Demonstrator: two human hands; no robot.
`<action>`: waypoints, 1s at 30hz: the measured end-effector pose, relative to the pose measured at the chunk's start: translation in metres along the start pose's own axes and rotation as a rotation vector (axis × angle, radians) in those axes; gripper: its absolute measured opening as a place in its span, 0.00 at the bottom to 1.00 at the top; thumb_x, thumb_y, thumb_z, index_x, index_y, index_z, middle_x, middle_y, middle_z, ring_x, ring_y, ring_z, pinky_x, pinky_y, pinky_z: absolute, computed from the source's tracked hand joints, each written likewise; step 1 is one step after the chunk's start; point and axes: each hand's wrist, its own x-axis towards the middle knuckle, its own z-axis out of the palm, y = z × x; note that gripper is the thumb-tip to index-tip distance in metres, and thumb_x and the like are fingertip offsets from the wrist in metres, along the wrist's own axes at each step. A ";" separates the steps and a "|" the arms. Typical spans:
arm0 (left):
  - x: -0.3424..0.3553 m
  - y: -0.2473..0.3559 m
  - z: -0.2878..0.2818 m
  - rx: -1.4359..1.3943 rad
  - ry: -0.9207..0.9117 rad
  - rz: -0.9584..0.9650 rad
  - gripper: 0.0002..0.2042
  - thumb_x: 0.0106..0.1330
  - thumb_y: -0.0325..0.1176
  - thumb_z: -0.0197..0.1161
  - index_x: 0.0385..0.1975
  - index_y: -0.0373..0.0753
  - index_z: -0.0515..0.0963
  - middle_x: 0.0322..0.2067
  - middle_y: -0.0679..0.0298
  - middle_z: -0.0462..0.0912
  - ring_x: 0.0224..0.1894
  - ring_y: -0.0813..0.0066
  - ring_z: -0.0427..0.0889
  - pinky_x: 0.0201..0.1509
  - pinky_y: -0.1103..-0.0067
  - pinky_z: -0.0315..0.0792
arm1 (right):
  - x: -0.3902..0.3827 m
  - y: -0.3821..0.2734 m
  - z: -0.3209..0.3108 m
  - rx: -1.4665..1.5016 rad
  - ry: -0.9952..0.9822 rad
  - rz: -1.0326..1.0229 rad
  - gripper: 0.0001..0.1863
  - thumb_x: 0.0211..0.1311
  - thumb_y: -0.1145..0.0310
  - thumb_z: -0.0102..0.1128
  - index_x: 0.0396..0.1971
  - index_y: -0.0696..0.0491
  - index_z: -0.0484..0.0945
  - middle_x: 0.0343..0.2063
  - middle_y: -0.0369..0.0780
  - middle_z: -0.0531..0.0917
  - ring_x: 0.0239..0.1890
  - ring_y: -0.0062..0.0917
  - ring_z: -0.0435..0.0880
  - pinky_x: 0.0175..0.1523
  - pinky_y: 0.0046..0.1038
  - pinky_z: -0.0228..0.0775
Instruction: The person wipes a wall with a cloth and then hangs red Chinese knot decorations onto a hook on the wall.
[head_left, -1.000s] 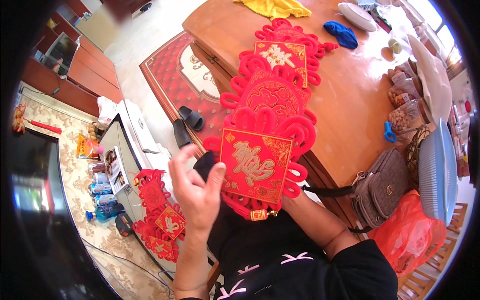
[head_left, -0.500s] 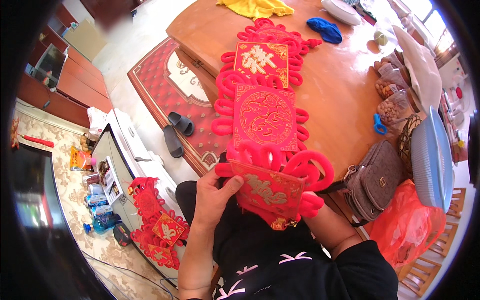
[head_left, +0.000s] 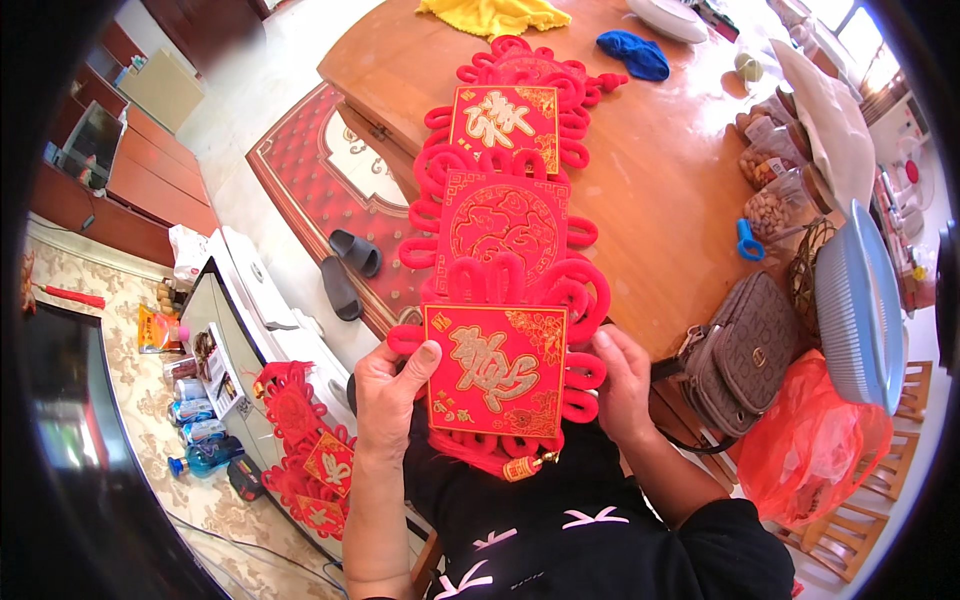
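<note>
A long red knotted hanging decoration stretches from the wooden table toward me, with a gold-lettered top panel, a round-patterned middle panel and a gold-lettered bottom panel. My left hand is closed on the bottom panel’s left edge and loop, thumb in front. My right hand grips that section’s right side, its fingers partly hidden by loops. A tassel with a gold bead dangles below the panel, over my dark shirt.
A similar decoration lies at left near bottles and a television. At right are a handbag, jars, a blue plastic tray and a red bag. Slippers lie beside the rug.
My left hand closed on the bottom panel’s left edge. The panel tilted, then flattened out lower than a second ago. My right hand has come out from underneath to the right side.
</note>
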 end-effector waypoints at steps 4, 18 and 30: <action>-0.002 0.006 0.006 -0.026 0.050 0.038 0.10 0.64 0.36 0.68 0.37 0.35 0.81 0.27 0.74 0.77 0.25 0.90 0.68 0.29 0.89 0.61 | -0.010 -0.008 -0.018 0.101 -0.094 -0.175 0.14 0.74 0.67 0.44 0.29 0.57 0.74 0.18 0.32 0.70 0.23 0.14 0.69 0.30 0.15 0.60; -0.004 0.001 0.000 0.057 0.027 0.087 0.09 0.65 0.34 0.68 0.37 0.34 0.80 0.26 0.74 0.77 0.26 0.90 0.69 0.30 0.89 0.62 | 0.026 -0.041 0.003 -0.795 -0.144 -0.743 0.11 0.52 0.79 0.68 0.37 0.51 0.83 0.28 0.38 0.75 0.26 0.22 0.76 0.26 0.23 0.67; 0.002 -0.006 -0.005 0.009 0.068 0.117 0.09 0.65 0.34 0.67 0.38 0.35 0.80 0.27 0.75 0.78 0.27 0.90 0.69 0.32 0.89 0.63 | 0.003 -0.043 -0.015 -0.205 -0.108 -0.500 0.02 0.62 0.80 0.58 0.32 0.58 0.76 0.28 0.36 0.73 0.25 0.17 0.71 0.30 0.19 0.63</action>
